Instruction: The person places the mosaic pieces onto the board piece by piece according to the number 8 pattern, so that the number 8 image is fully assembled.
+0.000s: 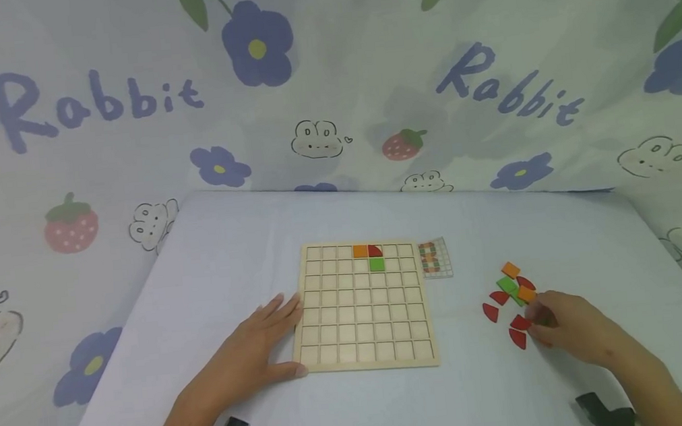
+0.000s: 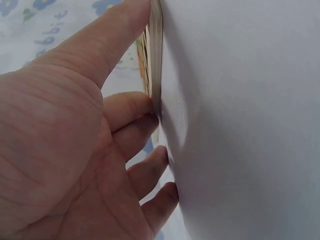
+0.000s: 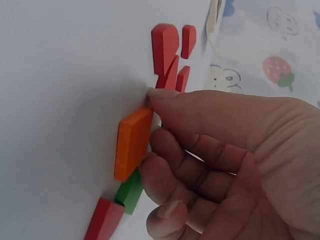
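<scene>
My left hand (image 1: 258, 345) rests beside a square wooden grid board (image 1: 336, 370). Its fingers touch the left edge and its thumb lies at the near left corner. In the left wrist view, fingertips meet the board's edge (image 2: 156, 55). On the board sit an orange square (image 1: 360, 251), a red quarter-circle tile (image 1: 375, 250) and a green square (image 1: 377, 264). Over loose tiles at the right, my right hand (image 1: 576, 328) has bent fingers, thumb tip beside a red quarter-circle tile (image 3: 165, 47). An orange square (image 3: 132, 142) lies by its fingertips. No held tile is plainly visible.
A small printed pattern card (image 1: 436, 259) lies against the board's right side. Loose red tiles (image 1: 491, 312), green squares (image 1: 507, 285) and another orange square (image 1: 510, 270) lie scattered and partly overlapping. A printed cloth (image 1: 318, 93) hangs behind the white table (image 1: 228, 250).
</scene>
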The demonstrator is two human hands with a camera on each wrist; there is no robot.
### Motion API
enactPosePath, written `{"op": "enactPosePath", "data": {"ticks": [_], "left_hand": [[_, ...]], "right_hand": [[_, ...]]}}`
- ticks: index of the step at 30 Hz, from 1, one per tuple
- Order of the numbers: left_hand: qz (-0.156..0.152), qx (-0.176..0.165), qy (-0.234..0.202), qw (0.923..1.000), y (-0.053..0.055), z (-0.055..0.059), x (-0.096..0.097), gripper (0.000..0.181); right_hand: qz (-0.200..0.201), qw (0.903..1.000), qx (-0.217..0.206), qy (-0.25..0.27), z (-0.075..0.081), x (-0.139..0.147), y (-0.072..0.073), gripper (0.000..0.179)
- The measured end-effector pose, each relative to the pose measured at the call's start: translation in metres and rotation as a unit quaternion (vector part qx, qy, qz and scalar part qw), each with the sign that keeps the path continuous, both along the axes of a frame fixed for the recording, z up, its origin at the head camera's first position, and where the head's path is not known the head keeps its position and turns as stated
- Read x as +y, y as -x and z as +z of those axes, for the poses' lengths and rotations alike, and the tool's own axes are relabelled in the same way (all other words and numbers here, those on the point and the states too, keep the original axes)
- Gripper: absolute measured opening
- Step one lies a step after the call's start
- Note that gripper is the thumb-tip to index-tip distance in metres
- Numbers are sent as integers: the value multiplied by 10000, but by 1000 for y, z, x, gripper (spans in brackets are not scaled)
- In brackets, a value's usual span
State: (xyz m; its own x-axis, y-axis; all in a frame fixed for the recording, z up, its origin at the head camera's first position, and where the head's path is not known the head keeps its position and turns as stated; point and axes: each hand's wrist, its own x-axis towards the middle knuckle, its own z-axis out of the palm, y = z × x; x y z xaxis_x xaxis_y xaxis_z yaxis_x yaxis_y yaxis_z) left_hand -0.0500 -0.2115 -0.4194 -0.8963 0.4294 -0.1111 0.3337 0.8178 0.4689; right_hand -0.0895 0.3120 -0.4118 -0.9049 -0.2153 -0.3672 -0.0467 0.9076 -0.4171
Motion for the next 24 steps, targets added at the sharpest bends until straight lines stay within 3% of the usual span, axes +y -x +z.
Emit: {"op": "enactPosePath", "data": {"ticks": [4, 9, 24], "left_hand": [[23, -73, 9, 10000, 0, -1, 1, 99], [60, -130, 59, 9999, 0, 0, 1, 99], [6, -41, 45, 10000, 0, -1, 1, 99]], "right_hand": [[28, 9999, 80, -69, 0, -3, 0, 25], [-97, 9997, -37, 201, 2, -9, -1, 32], [-435, 9980, -86, 456, -8, -13, -2, 31]]}}
